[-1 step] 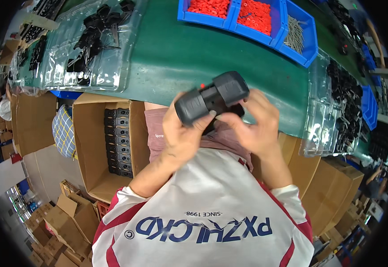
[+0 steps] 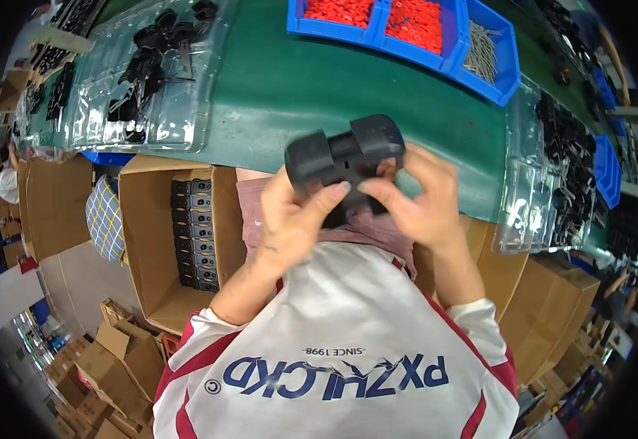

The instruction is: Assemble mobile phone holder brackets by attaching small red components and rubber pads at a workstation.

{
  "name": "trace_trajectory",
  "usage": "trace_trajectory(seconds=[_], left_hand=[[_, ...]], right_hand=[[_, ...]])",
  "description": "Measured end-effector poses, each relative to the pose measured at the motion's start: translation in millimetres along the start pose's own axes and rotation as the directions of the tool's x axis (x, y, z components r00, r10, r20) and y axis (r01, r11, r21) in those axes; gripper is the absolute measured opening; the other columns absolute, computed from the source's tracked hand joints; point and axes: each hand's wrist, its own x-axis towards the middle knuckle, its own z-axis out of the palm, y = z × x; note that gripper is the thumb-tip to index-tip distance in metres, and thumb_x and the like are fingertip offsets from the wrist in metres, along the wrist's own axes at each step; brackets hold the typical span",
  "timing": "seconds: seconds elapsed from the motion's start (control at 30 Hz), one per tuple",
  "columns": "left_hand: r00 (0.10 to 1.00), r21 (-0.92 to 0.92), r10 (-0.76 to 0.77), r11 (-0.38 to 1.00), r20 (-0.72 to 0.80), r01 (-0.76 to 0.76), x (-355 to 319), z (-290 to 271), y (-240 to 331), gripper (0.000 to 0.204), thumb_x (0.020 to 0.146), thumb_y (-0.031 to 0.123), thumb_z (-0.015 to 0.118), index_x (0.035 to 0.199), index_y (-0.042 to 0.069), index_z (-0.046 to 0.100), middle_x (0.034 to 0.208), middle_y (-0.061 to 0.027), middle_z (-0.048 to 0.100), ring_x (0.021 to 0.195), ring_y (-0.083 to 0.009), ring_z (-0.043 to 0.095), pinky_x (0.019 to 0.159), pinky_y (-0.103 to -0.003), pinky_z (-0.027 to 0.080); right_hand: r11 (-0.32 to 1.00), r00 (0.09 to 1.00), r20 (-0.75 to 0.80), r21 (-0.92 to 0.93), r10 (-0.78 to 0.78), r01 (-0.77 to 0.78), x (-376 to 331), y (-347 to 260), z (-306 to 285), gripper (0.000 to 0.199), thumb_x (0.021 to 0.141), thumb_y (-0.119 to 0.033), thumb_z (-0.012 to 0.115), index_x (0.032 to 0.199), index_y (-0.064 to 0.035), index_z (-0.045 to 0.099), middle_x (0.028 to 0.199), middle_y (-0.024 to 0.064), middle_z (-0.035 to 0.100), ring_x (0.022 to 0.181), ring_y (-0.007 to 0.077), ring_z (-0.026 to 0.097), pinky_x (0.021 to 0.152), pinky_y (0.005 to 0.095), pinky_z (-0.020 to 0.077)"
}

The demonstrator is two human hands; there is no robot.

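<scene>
Both my hands hold a black plastic part with two blocky, rounded ends and a narrower bar between them [image 2: 347,148], above my lap at the bench's near edge. My left hand [image 2: 291,218] grips its left end, thumb pressed on the near face. Around the right end curl the fingers of my right hand [image 2: 427,199], its thumb close to the other thumb near the middle. The underside and most of my left fingers are hidden. The part is slightly blurred.
Blue bins with small red pieces [image 2: 425,29] and metal pins [image 2: 481,55] stand on the green bench [image 2: 260,95]. Clear trays of black parts lie left [image 2: 176,124] and right [image 2: 513,212]. An open carton [image 2: 150,241] holds stacked black pieces at my left; another carton [image 2: 553,314] stands right.
The black part has turned in my hands, showing more of its near face. A small red spot at its far edge no longer shows. Both hands still hold it.
</scene>
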Motion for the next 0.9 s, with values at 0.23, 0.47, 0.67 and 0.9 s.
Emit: trace_trajectory(seconds=[0.23, 0.47, 0.67, 0.9], left_hand=[[0.967, -0.507, -0.168, 0.827, 0.190, 0.243, 6.8, -12.0, -3.8, 0.037, 0.080, -0.010, 0.063, 0.115, -0.004, 0.055, 0.103, -0.0145, 0.064, 0.082, -0.0164, 0.062, 0.074, -0.023, 0.050], [0.958, -0.573, -0.123, 0.779, 0.258, 0.254, 7.0, -13.3, -7.4, 0.036, 0.079, -0.011, 0.063, 0.113, -0.004, 0.054, 0.100, -0.0137, 0.065, 0.082, -0.0152, 0.062, 0.074, -0.022, 0.050], [0.982, -0.448, -0.114, 0.878, 0.148, 0.169, 4.3, -7.5, -4.2, 0.034, 0.081, -0.006, 0.064, 0.114, -0.002, 0.055, 0.095, -0.0104, 0.065, 0.083, -0.0162, 0.062, 0.077, -0.024, 0.050], [0.969, -0.213, 0.241, 0.951, 0.052, -0.225, 10.3, 25.8, 15.5, 0.032, 0.080, 0.000, 0.066, 0.110, 0.003, 0.057, 0.117, -0.0142, 0.054, 0.107, -0.0244, 0.054, 0.092, -0.033, 0.044]], right_hand=[[0.827, 0.905, 0.349, 0.412, 0.245, -0.383, 0.4, 1.4, -4.6, 0.014, 0.069, -0.003, 0.068, 0.061, 0.0011, 0.057, 0.051, 0.0034, 0.053, 0.043, 0.0107, 0.040, 0.042, 0.0227, 0.0316], [0.794, 0.936, 0.230, 0.498, 0.267, -0.349, -8.5, -4.0, 5.4, 0.021, 0.069, -0.004, 0.066, 0.053, 0.0000, 0.053, 0.044, 0.0006, 0.045, 0.038, 0.0102, 0.034, 0.038, 0.0223, 0.0279], [0.855, 0.949, 0.219, 0.422, 0.227, -0.302, -5.6, 0.3, -2.9, 0.015, 0.070, -0.006, 0.071, 0.067, 0.0004, 0.058, 0.061, 0.0047, 0.056, 0.051, 0.0129, 0.043, 0.048, 0.0241, 0.0353], [0.769, 0.981, -0.162, 0.638, 0.103, 0.025, -1.6, 0.3, 13.3, 0.022, 0.073, -0.006, 0.074, 0.089, -0.0013, 0.060, 0.090, 0.0113, 0.064, 0.082, 0.0213, 0.059, 0.077, 0.0335, 0.0487]])
